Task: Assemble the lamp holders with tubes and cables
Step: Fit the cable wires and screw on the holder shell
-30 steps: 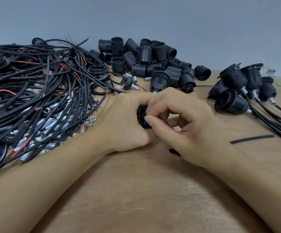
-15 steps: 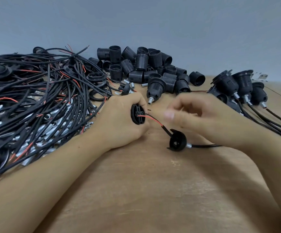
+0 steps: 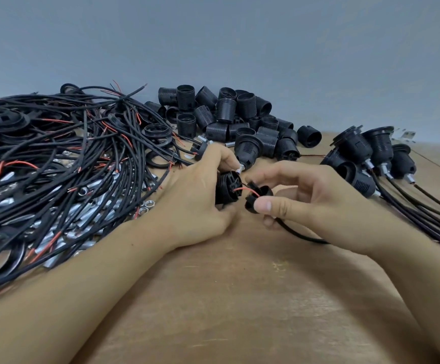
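My left hand grips a black lamp holder core at the middle of the table. A thin red wire runs from the core into a black cap just to its right. My right hand pinches that cap between thumb and fingers. A black cable leaves the cap below my right hand and trails right across the wood. Core and cap are a small gap apart.
A tangle of black cables with red ends, metal tubes and nuts fills the left side. Several loose threaded black holder shells are heaped at the back. Several assembled holders with cables lie at the right. Bare wooden table lies in front.
My right hand has picked the cap up off the table and brought it close to the core in my left hand. The view has dropped slightly.
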The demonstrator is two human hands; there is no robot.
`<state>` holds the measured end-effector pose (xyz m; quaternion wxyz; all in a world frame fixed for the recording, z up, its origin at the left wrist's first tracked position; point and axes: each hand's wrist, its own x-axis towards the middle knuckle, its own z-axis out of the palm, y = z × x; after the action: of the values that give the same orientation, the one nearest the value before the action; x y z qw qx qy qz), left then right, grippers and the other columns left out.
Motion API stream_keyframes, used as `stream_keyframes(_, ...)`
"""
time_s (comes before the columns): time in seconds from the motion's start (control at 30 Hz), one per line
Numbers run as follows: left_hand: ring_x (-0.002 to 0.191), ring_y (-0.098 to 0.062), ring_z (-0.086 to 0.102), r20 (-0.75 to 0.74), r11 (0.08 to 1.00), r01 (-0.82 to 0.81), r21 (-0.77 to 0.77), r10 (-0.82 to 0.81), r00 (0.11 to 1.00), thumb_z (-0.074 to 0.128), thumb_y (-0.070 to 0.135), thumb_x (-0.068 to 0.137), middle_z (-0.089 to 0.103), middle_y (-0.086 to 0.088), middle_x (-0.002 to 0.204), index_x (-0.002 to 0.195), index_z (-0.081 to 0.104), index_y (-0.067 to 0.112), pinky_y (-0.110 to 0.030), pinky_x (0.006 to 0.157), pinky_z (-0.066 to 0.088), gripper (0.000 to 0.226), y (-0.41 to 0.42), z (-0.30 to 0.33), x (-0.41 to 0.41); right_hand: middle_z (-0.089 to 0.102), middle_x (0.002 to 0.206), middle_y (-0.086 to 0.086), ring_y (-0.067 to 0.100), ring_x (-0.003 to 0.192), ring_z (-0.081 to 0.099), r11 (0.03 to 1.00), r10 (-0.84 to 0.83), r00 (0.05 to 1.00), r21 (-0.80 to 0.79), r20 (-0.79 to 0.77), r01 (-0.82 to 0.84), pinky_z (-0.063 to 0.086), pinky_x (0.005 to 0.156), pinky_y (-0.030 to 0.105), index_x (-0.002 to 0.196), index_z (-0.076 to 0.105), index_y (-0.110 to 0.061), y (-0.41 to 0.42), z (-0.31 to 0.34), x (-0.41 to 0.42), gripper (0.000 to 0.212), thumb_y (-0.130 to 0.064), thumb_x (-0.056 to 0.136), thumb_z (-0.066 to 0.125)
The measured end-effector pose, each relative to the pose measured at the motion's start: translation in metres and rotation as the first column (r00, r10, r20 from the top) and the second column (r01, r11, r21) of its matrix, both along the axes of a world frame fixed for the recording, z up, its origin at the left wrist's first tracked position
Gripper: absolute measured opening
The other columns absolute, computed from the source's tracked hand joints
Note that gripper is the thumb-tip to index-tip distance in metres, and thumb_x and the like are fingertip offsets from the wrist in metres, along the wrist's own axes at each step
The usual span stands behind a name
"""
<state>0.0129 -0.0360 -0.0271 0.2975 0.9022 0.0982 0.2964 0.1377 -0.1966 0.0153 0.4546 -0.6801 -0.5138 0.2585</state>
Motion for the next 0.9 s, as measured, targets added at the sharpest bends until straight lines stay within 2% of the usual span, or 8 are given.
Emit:
stream_keyframes(0.1, 0.098, -0.019, 0.063, -0.020, 1.000, 0.014, 0.013, -0.014, 1.000, 0.065, 0.025, 0.069, 0.062, 0.012, 0.104, 0.112, 0.041, 0.030, -0.045, 0.086, 0.049, 0.049, 0.000, 0.001, 0.000, 0.070, 0.100, 0.002, 0.026, 0.070, 0.067, 0.999, -0.053, 0.987, 0.003, 0.151, 0.053, 0.055, 0.077, 0.047, 0.112, 0.071, -0.020, 0.001, -0.004, 0.000, 0.045, -0.040, 0.072, 0.071)
stream_keyframes(0.2, 0.090, -0.020, 0.062, 0.051, 0.999, 0.042, -0.001, -0.042, 0.998, 0.065, 0.015, 0.069, 0.062, 0.009, 0.098, 0.109, 0.044, 0.028, -0.046, 0.075, 0.051, 0.047, 0.000, 0.002, 0.000, 0.073, 0.103, 0.000, 0.027, 0.080, 0.070, 0.998, -0.055, 0.991, 0.027, 0.121, 0.052, 0.056, 0.084, 0.051, 0.113, 0.071, -0.020, 0.003, -0.009, -0.002, 0.045, -0.039, 0.072, 0.070)
stream_keyframes(0.3, 0.094, -0.021, 0.064, 0.178, 0.998, 0.062, -0.007, -0.060, 0.982, 0.064, 0.006, 0.070, 0.064, 0.001, 0.098, 0.109, 0.054, 0.014, -0.046, 0.078, 0.051, 0.042, -0.001, 0.003, 0.001, 0.071, 0.107, -0.007, 0.023, 0.079, 0.072, 0.991, -0.084, 0.995, 0.107, 0.046, 0.079, 0.059, 0.081, 0.044, 0.109, 0.070, -0.024, 0.005, -0.012, -0.002, 0.040, -0.034, 0.070, 0.072)
stream_keyframes(0.4, 0.098, -0.018, 0.063, 0.251, 0.997, 0.041, 0.066, -0.056, 0.966, 0.064, -0.004, 0.067, 0.064, -0.002, 0.102, 0.109, 0.064, 0.006, -0.038, 0.084, 0.051, 0.043, 0.001, 0.005, 0.001, 0.065, 0.108, -0.011, 0.018, 0.080, 0.066, 0.978, -0.147, 0.967, 0.178, 0.207, 0.110, 0.056, 0.078, 0.035, 0.111, 0.067, -0.030, 0.006, -0.015, -0.001, 0.040, -0.027, 0.074, 0.080)
stream_keyframes(0.6, 0.106, -0.017, 0.066, 0.131, 0.992, 0.050, 0.116, -0.066, 0.989, 0.062, -0.007, 0.063, 0.070, -0.002, 0.110, 0.120, 0.069, 0.005, -0.033, 0.094, 0.051, 0.058, 0.002, 0.007, -0.003, 0.065, 0.106, -0.016, 0.011, 0.092, 0.062, 0.951, -0.217, 0.894, 0.294, 0.392, 0.102, 0.052, 0.085, 0.027, 0.109, 0.061, -0.042, 0.007, -0.019, 0.000, 0.047, -0.024, 0.073, 0.086)
stream_keyframes(0.7, 0.107, -0.020, 0.067, 0.068, 0.991, 0.037, 0.129, -0.046, 0.997, 0.061, -0.007, 0.064, 0.072, -0.002, 0.114, 0.133, 0.061, 0.006, -0.032, 0.093, 0.051, 0.070, 0.002, 0.007, -0.004, 0.066, 0.108, -0.016, 0.008, 0.093, 0.061, 0.961, -0.191, 0.870, 0.267, 0.455, 0.071, 0.052, 0.085, 0.029, 0.114, 0.065, -0.036, 0.006, -0.019, 0.001, 0.045, -0.025, 0.075, 0.084)
stream_keyframes(0.77, 0.101, -0.014, 0.067, 0.023, 0.993, 0.029, 0.115, -0.032, 0.999, 0.060, -0.007, 0.063, 0.072, 0.007, 0.115, 0.141, 0.049, 0.010, -0.031, 0.085, 0.051, 0.080, 0.003, 0.007, -0.004, 0.066, 0.110, -0.010, 0.007, 0.094, 0.061, 0.966, -0.176, 0.839, 0.253, 0.515, 0.047, 0.053, 0.086, 0.034, 0.118, 0.069, -0.025, 0.006, -0.019, 0.001, 0.044, -0.024, 0.076, 0.084)
stream_keyframes(0.9, 0.063, -0.013, 0.058, -0.013, 0.998, 0.057, 0.024, -0.057, 0.998, 0.058, -0.003, 0.065, 0.071, 0.002, 0.093, 0.106, 0.032, 0.026, -0.040, 0.058, 0.046, 0.057, 0.004, 0.007, -0.006, 0.066, 0.110, -0.007, 0.006, 0.096, 0.061, 0.971, -0.173, 0.794, 0.238, 0.584, 0.036, 0.053, 0.086, 0.036, 0.118, 0.070, -0.022, 0.007, -0.020, 0.002, 0.044, -0.023, 0.076, 0.084)
